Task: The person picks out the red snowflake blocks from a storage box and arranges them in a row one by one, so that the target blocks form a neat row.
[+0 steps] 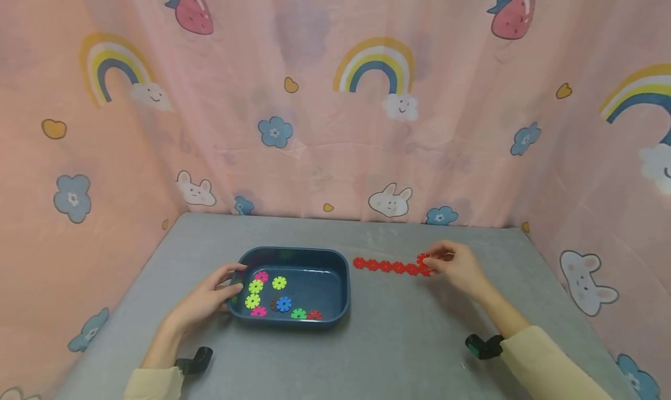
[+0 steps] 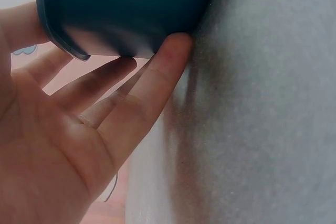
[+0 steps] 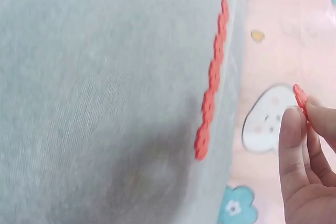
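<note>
My right hand pinches a red snowflake disc between thumb and fingertips, raised above the table. Just beneath it lies a row of red snowflake discs, running left to right in a nearly straight line. At the left end of a dark blue tray, my left hand grips the rim and the outer wall. In the left wrist view its fingers touch the tray's side. Inside the tray lie loose discs: yellow, pink, blue, green, brown and red.
The grey table carries the tray and the red row. A pink patterned curtain hangs behind the table and along both sides. A black wrist camera sits on the right wrist, another on the left.
</note>
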Demonstrator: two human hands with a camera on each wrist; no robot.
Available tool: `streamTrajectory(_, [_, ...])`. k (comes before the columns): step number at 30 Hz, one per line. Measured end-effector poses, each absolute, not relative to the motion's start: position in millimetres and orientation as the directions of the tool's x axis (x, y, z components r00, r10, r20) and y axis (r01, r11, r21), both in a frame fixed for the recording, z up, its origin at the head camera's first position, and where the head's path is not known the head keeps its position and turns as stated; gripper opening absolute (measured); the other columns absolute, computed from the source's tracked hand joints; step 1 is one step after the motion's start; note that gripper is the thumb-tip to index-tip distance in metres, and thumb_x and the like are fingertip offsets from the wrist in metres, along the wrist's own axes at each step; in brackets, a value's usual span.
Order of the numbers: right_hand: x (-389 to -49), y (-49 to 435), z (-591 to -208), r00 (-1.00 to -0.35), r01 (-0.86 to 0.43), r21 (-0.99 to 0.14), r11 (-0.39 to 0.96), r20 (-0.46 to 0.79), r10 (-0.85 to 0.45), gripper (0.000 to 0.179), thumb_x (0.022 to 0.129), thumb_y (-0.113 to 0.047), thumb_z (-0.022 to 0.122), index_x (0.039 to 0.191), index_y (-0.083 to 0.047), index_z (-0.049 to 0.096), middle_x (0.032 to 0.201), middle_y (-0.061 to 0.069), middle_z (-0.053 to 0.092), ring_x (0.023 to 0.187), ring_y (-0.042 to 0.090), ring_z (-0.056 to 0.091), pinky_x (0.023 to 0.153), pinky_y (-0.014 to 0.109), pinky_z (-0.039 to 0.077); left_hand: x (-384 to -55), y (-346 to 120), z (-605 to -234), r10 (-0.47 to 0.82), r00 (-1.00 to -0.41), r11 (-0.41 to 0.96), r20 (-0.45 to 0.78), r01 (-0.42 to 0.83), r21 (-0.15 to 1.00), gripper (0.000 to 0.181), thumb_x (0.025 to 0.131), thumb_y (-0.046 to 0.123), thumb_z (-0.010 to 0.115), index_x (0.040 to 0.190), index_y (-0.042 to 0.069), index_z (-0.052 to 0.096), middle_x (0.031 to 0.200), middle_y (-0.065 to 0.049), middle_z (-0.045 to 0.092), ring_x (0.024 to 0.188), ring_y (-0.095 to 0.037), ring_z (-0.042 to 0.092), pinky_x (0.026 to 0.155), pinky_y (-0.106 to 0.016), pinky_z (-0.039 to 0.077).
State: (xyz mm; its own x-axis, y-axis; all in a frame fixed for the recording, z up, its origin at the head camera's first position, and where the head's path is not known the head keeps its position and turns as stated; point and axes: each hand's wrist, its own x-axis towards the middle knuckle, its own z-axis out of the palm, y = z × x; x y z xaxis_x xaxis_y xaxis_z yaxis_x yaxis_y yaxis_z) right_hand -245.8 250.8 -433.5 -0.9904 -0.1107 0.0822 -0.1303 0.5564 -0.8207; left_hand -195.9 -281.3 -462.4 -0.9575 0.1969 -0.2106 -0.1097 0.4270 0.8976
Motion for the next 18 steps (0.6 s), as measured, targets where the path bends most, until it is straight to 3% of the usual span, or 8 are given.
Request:
streamTrajectory(8, [-259.4,272.7,-449.2,-0.994,-0.111,-0.812,0.572,0.082,-0.077,0.022,0.096,-0.009,0.071,0.112,0.006,0.066,0.101,0.019,0.069,0.085,0.035,0.07,0.073,0.037,0.06,-193.7,-282.7,-461.4,0.189,-0.959,0.44,-0.213,-0.111,0.891,0.051,0.104,0.026,0.059,0.151,0.015,0.041,0.162,-0.029,0.019,0.143,-0.053,0.031,0.093,-0.048,0.055])
streamTrajectory(18, [-269.8,288.0,-470.7,-0.999,-0.031,-0.767,0.641,0.007,-0.04,0.02,0.095,-0.004,0.071,0.108,0.01,0.065,0.095,0.019,0.067,0.074,0.022,0.067,0.066,0.029,0.059,-195.7,-282.0,-461.6,0.196,-0.957,0.432,-0.213,-0.111,0.895,0.051,0.104,0.028,0.06,0.151,0.016,0.042,0.163,-0.029,0.019,0.143,-0.052,0.031,0.093,-0.047,0.055])
